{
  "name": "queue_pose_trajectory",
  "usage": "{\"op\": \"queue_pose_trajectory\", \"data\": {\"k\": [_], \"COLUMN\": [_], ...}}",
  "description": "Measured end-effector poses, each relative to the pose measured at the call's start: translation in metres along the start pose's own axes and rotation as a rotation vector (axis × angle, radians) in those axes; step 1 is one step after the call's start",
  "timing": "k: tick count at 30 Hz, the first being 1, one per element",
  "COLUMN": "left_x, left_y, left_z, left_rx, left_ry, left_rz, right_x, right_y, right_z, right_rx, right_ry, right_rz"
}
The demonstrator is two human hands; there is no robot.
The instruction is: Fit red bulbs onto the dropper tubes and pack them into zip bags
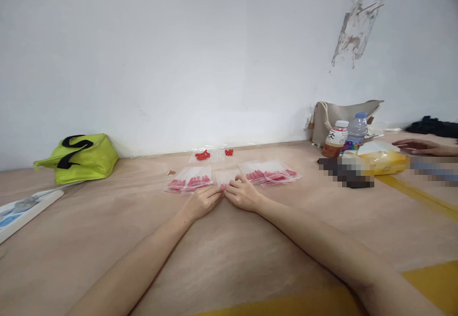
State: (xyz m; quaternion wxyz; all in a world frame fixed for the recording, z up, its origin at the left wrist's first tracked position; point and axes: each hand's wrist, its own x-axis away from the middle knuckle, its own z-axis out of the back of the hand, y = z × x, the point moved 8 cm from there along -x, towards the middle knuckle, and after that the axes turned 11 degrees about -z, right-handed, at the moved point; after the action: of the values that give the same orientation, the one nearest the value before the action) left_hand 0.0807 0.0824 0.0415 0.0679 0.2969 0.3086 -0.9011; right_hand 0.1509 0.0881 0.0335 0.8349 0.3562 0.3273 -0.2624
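Note:
A small clear plastic bag (223, 177) with pinkish-red pieces in it lies flat between my two hands. My left hand (203, 202) is closed, its fingertips pressed together at the bag's near edge. Curled over the right side of the same bag are the fingers of my right hand (244, 195), closed and partly hiding it. To the left, overlapping clear bags (195, 180) hold several slim red pieces. Similar filled bags (275, 175) lie fanned out beyond my right hand. Farther back, loose red pieces (202, 155) and a smaller red cluster (229, 152) rest on clear plastic.
A lime-green bag (86, 158) stands at left, near a white tray (32, 211). At right are a drink bottle (335, 139), a water bottle (358, 127), a beige bag (322, 120) and a yellow tissue pack (390, 162). Another person's hand (418, 147) reaches in there. A wall borders the back.

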Motion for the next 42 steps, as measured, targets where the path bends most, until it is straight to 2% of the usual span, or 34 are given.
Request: {"op": "queue_pose_trajectory", "data": {"k": [8,14,29,38,42], "left_x": [-0.002,0.001,0.009,0.013,0.016], "left_y": [-0.001,-0.004,-0.009,-0.012,-0.014], "left_z": [-0.001,0.000,-0.002,0.005,0.006], "left_rx": [0.015,0.047,0.151,0.173,0.178], "left_ry": [-0.009,0.008,0.020,0.042,0.040], "left_rz": [0.005,0.052,0.128,0.201,0.245], "right_x": [0.000,0.014,0.028,0.037,0.043], "right_y": [-0.001,0.010,0.040,0.053,0.057], "right_z": [0.004,0.011,0.007,0.008,0.019], "right_rx": [0.045,0.083,0.158,0.186,0.058], "right_ry": [-0.007,-0.010,-0.227,-0.209,-0.158], "right_rz": [0.033,0.072,-0.095,-0.258,-0.272]}}
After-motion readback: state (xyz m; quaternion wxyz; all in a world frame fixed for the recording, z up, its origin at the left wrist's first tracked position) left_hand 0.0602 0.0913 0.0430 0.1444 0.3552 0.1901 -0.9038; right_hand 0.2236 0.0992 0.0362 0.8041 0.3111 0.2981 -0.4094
